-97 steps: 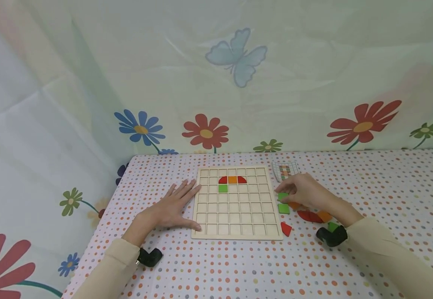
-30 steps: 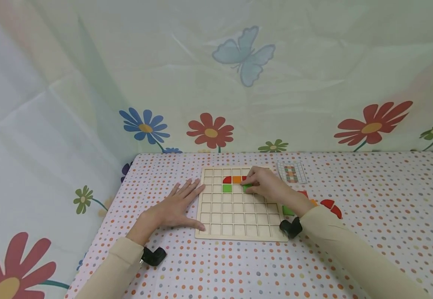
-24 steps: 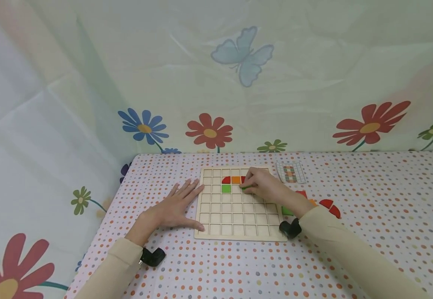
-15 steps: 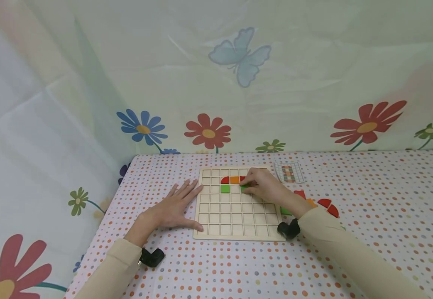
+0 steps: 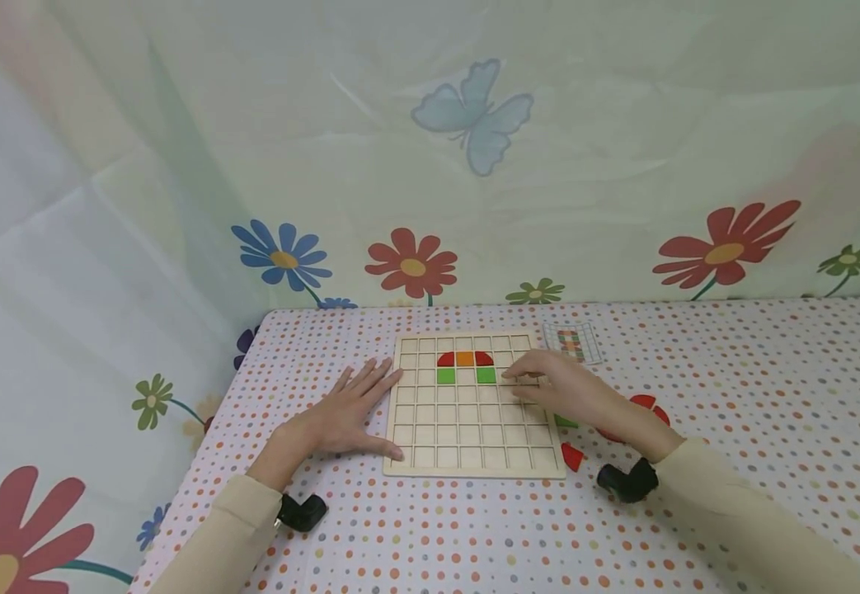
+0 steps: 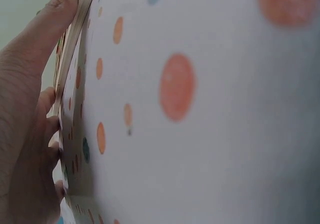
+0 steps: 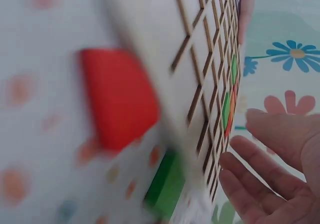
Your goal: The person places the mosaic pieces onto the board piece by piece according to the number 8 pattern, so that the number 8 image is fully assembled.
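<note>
Your right hand [image 5: 566, 386], fingers parted and empty, has a red tile [image 5: 571, 456] at four to five o'clock, beside the grid board [image 5: 447, 435]; your straight-fingered left hand [image 5: 344, 418] lies farther.

Soft, even light; a faint shadow lies on the tablecloth [image 5: 415, 528] below the right hand [image 5: 570, 389]. In the right wrist view, the red piece [image 7: 119, 99] short of that hand is blurred. In the left wrist view, the left hand [image 6: 22, 104] looks dim, and the cloth farthest from it is soft-focused.
</note>
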Motion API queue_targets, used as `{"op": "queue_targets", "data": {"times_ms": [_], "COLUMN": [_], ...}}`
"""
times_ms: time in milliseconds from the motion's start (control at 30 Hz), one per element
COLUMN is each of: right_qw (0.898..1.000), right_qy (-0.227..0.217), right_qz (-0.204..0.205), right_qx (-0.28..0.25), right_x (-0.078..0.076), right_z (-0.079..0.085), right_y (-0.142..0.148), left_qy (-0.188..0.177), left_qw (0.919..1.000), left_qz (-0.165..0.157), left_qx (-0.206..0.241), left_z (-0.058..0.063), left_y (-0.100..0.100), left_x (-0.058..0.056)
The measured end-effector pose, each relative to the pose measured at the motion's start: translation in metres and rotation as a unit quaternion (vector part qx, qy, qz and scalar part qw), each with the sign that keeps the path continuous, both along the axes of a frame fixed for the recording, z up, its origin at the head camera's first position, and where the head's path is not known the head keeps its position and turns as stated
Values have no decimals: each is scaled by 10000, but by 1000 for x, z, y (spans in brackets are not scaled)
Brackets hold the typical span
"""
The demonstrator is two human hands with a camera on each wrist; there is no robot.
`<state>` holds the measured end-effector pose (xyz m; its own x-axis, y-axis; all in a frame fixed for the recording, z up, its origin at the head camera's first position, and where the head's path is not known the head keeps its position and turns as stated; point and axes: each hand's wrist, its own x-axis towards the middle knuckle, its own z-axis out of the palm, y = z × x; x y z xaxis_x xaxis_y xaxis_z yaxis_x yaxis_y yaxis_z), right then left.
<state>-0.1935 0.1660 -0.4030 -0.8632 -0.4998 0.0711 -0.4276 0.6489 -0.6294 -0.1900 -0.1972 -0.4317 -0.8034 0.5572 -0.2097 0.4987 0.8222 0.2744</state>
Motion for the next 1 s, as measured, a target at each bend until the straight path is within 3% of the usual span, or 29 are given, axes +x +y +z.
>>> {"op": "queue_targets", "data": {"times_ms": [200,400,800,1000], "right_qw": [9992,9965,9954,9966], "right_qy": [305,568,529,127], "right_qz": [-196,-376,-394,-420], "right_qx": [189,486,696,693], "right_x": [22,34,34,30], "right_z": [0,-7,-12,-7], "right_y": [41,70,77,70], "left_qy": [-4,-12,-13,2], "left_qw": [10000,10000,10000,10000], "left_qz": [-16,-4,-2,29], "left_qx": [-28,-43,-51,71], "left_z": [-1,-3,-5,-4], "left_y": [1,0,1,-1], "left_x": [-1,-1,-2,-1]}}
